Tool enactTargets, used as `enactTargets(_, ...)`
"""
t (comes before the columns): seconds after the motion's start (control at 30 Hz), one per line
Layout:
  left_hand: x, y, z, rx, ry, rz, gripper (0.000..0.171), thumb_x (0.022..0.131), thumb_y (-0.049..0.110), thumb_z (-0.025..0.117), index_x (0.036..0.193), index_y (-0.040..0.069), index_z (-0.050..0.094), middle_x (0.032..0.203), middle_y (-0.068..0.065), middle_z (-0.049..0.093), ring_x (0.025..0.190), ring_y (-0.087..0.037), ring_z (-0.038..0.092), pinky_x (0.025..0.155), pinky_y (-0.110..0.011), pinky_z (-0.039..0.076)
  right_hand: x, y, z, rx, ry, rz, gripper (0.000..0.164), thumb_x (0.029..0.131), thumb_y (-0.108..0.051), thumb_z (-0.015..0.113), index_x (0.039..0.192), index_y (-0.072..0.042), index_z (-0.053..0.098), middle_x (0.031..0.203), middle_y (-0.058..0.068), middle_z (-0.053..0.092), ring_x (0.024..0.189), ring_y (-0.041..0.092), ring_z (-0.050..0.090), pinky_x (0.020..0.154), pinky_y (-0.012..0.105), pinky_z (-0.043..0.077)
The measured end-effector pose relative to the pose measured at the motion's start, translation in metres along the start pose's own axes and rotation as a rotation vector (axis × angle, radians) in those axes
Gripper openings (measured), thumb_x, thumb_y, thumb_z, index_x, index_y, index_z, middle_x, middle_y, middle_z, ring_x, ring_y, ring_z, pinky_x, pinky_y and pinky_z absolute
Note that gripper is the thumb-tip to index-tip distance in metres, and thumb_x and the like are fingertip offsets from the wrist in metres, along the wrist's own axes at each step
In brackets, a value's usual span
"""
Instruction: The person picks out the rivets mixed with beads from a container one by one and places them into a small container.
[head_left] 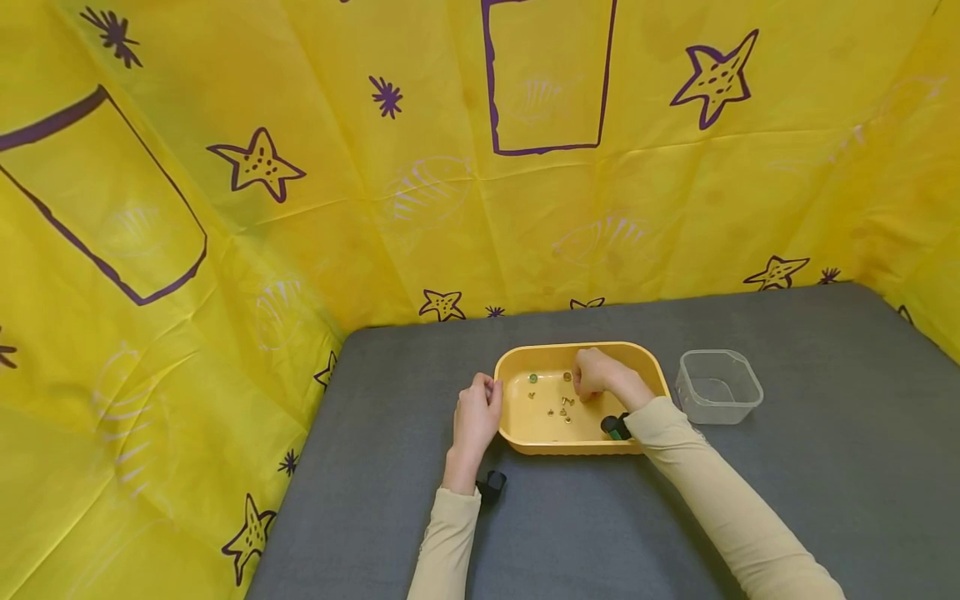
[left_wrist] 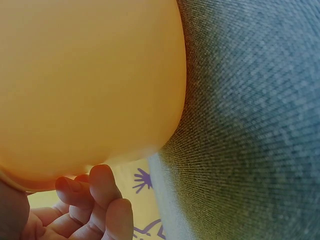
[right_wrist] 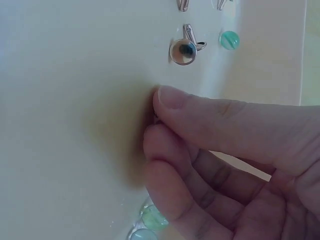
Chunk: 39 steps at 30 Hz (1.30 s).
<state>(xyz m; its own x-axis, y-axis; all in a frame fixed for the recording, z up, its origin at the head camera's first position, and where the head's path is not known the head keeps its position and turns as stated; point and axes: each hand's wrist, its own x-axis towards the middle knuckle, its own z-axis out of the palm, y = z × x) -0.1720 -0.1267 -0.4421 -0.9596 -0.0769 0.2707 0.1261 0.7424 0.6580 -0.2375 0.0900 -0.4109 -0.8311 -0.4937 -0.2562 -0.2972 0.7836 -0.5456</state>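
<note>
My left hand (head_left: 476,414) grips the left end of a yellow plastic basin (head_left: 577,448), the thumb by the rim and the fingers curled against the outer wall. Inside the basin, towards its right side, my right hand (head_left: 596,372) reaches down to the floor. Its thumb and index finger (right_wrist: 172,99) pinch together in the right wrist view, on a small piece almost wholly hidden by the fingertips. Several gold paper fasteners (head_left: 564,412) lie scattered left of this hand; one fastener (right_wrist: 183,51) shows a round head and bent prongs. A green glass bead (head_left: 533,378) lies near the far left.
A clear plastic container (head_left: 718,412) stands just right of the basin. More glass beads (right_wrist: 154,217) lie below my right fingers in the right wrist view. Grey cloth (head_left: 570,533) covers the table, and a yellow patterned curtain (head_left: 450,208) hangs behind it.
</note>
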Motion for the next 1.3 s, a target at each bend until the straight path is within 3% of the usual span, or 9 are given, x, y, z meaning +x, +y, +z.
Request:
enactTargets(0.83,-0.0002,-0.0004,-0.0006,-0.007,0.007,0.006,0.017,0.093,0.018,0.055,0.086,0.003,0.056,0.067,-0.003,0.054,0.055,-0.013,0.049,0.051,-0.028,0.041,0.0024,0.0015,0.0019,-0.005,-0.047,0.053,0.023,0.071,0.01,0.056,0.055,-0.006,0.052,0.047,-0.001,0.042,0.044,0.011,0.037,0.044,0.021,0.03)
enactTargets(1.3,-0.0009,0.0018,-0.0007,-0.006,-0.006,-0.014,0.017,0.094,0.018,0.055,0.088,0.002,0.057,0.067,-0.003,0.054,0.054,-0.013,0.048,0.051,-0.027,0.041,-0.0021,0.0,-0.0024,0.037,-0.045,0.065,0.019,0.071,0.008,0.058,0.058,-0.005,0.054,0.049,0.0,0.045,0.046,0.012,0.04,0.045,0.022,0.033)
